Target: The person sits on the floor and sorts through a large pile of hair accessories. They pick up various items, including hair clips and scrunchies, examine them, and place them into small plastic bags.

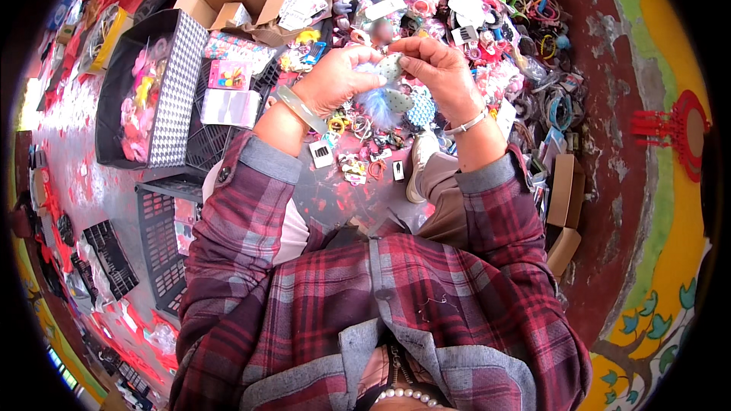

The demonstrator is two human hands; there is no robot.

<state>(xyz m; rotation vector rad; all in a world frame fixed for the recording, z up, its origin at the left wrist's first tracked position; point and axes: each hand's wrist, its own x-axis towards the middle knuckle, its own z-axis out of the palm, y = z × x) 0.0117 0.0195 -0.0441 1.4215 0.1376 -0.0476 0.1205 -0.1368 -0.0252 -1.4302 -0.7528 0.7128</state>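
Note:
Between my two hands is a pale green dotted fabric bow [398, 101], looking like a hair accessory. A fluffy light blue tuft [378, 109] hangs beside it; I cannot tell whether they are joined. My left hand [335, 80], with a pale bangle at the wrist, is closed on the bow's left side. From the right, my right hand [445, 76] pinches its upper edge between thumb and fingers. Just below the right hand a blue and white patterned piece [421, 109] shows; its support is unclear. A big pile of packaged hair accessories [464, 11] spreads beyond both hands.
At left stands a black fabric bin with a houndstooth side [177, 91], holding pink items. Black plastic crates [160, 236] sit near my left arm. An open cardboard box [251, 11] is at the upper left, another carton [563, 190] at right. Hair ties [354, 167] lie on the floor.

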